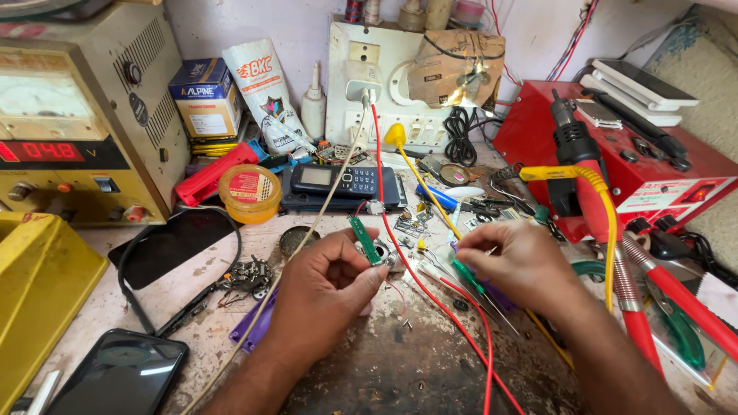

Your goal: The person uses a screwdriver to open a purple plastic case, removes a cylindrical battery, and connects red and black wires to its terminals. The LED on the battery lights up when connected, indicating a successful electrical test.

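While pinched: green board [364, 240], left hand [327, 288].

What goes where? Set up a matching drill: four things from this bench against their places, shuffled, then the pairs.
Things:
1. green board
2. keypad phone
3. round tin
4. smartphone

Places:
A. lower left corner of the bench
B. pinched in the left hand
C. left of the keypad phone
D. behind both hands, before the switchboard

Pairs: 1-B, 2-D, 3-C, 4-A
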